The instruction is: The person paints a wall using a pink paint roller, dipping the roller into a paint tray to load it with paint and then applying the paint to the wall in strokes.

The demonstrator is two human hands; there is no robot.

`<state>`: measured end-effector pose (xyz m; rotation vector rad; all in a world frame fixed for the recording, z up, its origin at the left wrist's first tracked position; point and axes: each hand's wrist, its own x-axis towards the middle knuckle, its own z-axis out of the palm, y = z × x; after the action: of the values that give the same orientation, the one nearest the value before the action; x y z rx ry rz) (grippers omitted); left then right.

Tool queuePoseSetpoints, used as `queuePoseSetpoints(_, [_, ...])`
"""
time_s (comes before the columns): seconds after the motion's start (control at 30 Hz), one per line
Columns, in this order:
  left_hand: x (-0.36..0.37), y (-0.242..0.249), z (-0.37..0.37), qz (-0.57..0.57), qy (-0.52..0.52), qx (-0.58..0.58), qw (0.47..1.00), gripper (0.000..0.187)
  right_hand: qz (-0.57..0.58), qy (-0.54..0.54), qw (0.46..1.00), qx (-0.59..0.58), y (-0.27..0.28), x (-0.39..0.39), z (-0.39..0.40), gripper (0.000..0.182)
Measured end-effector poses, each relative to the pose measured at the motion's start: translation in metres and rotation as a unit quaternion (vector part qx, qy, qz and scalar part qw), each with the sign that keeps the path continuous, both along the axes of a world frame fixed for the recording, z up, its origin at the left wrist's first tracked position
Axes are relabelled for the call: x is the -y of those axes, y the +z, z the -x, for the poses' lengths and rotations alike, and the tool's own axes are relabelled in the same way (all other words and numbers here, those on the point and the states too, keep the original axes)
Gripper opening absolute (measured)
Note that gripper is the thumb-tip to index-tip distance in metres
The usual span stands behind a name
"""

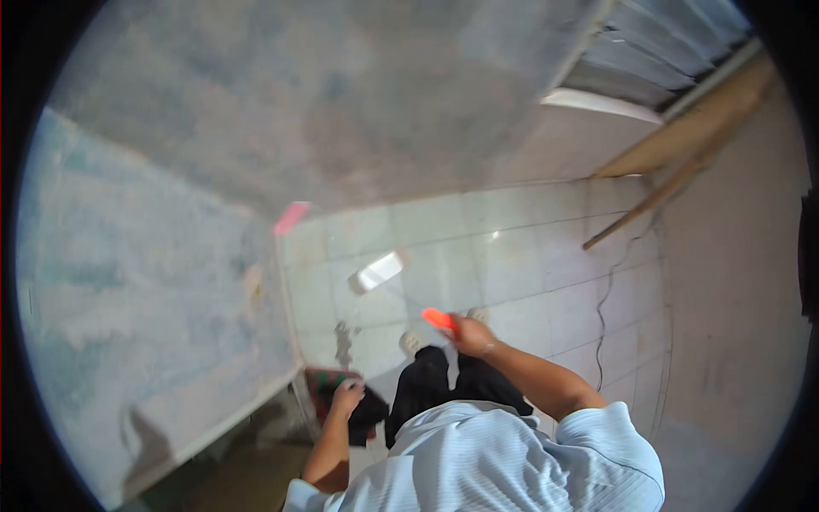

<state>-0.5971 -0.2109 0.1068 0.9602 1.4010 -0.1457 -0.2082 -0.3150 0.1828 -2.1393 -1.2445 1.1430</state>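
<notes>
My right hand (471,334) is closed around the orange handle (438,319) of a tool. A thin rod seems to run from the handle to a white roller (380,271), which is blurred and appears over the tiled floor. My left hand (348,395) is low on the left, near a dark cloth (369,411) and a red and green item (322,384). Its fingers look curled, but they are too small and blurred to tell what they hold, if anything.
A pink object (292,218) lies at the wall corner. A wooden pole (636,220) leans at the right, near a dark cable (602,320) on the tiled floor (512,264). Mottled walls (153,282) stand ahead and left. A wet-looking mark (343,341) is on the floor.
</notes>
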Motion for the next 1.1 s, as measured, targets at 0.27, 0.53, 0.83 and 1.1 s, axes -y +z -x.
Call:
queuePoseSetpoints(0.27, [0.013, -0.013, -0.088, -0.120, -0.170, -0.068, 0.976, 0.031, 0.225, -0.066, 0.972, 0.022, -0.159, 0.029, 0.028, 0.036])
queuePoseSetpoints(0.53, [0.085, -0.069, 0.009, -0.031, -0.103, -0.027, 0.994, 0.038, 0.225, -0.030, 0.974, 0.009, -0.260, -0.053, 0.063, 0.025])
queuePoseSetpoints(0.83, [0.090, -0.062, 0.046, 0.094, -0.050, -0.118, 0.987, 0.044, 0.262, -0.073, 0.962, -0.008, -0.313, -0.107, 0.082, 0.024])
queuePoseSetpoints(1.1, [0.075, -0.071, 0.030, 0.112, -0.023, -0.097, 0.989, 0.044, 0.252, -0.075, 0.964, 0.028, -0.318, -0.094, 0.087, 0.027])
